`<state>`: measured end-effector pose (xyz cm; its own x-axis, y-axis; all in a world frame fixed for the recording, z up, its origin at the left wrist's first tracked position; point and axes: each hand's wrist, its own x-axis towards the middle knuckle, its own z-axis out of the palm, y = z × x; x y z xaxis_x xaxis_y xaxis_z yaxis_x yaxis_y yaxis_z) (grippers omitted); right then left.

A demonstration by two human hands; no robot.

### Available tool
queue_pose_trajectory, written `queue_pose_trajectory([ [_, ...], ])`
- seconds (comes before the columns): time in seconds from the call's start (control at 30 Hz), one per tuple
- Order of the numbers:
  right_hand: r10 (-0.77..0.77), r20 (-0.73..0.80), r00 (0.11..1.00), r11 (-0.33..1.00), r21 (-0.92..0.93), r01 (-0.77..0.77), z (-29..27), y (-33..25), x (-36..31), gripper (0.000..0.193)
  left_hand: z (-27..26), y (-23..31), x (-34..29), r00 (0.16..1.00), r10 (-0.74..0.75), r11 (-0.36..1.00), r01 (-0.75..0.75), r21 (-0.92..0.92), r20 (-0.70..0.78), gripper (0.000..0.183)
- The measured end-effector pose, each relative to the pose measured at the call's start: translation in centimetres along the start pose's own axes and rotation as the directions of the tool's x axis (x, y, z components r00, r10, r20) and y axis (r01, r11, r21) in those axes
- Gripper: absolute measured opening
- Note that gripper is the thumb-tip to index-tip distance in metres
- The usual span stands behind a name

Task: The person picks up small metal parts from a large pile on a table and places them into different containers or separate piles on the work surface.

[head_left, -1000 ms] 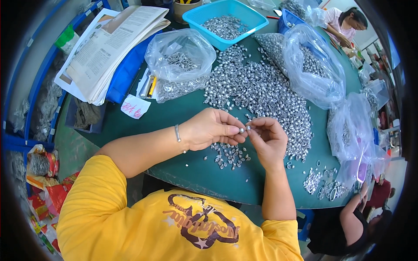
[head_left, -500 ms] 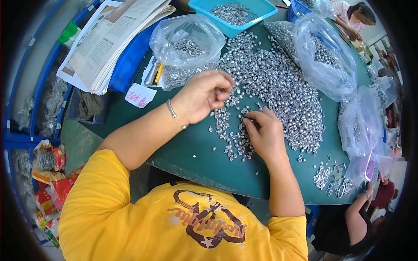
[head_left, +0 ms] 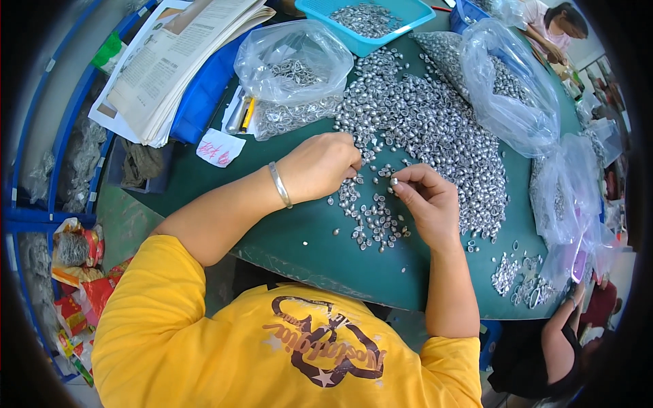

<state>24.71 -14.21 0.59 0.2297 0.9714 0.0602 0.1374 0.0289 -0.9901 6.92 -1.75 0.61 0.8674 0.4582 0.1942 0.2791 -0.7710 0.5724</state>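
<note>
A large heap of small silver oval metal pieces [head_left: 442,149] covers the middle of the green table, and a looser scatter of them [head_left: 377,221] lies nearer me. My right hand [head_left: 435,207] pinches one small metal piece [head_left: 394,181] between thumb and forefinger, just above the scatter. At the heap's left edge, my left hand [head_left: 323,166] is closed with its fingers curled down. Whatever its fingertips grip is hidden behind them. A silver bangle [head_left: 279,184] circles my left wrist.
Beyond the heap stands a turquoise basket [head_left: 367,44] of similar pieces. Clear plastic bags of metal parts lie left [head_left: 292,61] and right [head_left: 507,88]. Papers [head_left: 170,75] rest on a blue bin at the left. Small part piles [head_left: 505,274] sit near the right edge. Other people work nearby.
My left hand has come down toward me, its fingers now at the scattered pieces. My right hand has shifted slightly right and lifted, with a small metal piece now showing in its pinch.
</note>
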Motion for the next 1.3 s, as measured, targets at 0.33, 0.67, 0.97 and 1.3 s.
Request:
queue_pose_trajectory([
  [0.33,0.249,0.023,0.968,0.77,0.601,-0.212,-1.4,-1.0,0.2,0.016,0.5,0.6,1.0,0.97,-0.225,0.829,0.238,-0.506,0.087,0.006],
  [0.67,-0.072,-0.126,0.989,0.878,-0.478,0.003,0.0,-1.1,-0.5,0.01,0.9,-0.3,0.9,0.855,-0.099,-0.443,0.42,-0.792,0.508,0.012],
  [0.97,-0.272,-0.091,0.958,0.927,-0.293,0.235,1.7,-1.1,-1.0,0.017,1.7,1.8,0.2,0.88,-0.143,-0.228,0.415,-0.881,0.452,0.012],
  [1.3,0.434,0.462,0.773,0.203,0.786,-0.584,2.0,-0.9,-0.7,0.033,1.2,6.0,-0.7,0.938,0.096,0.827,-0.262,-0.497,-0.334,0.011],
])
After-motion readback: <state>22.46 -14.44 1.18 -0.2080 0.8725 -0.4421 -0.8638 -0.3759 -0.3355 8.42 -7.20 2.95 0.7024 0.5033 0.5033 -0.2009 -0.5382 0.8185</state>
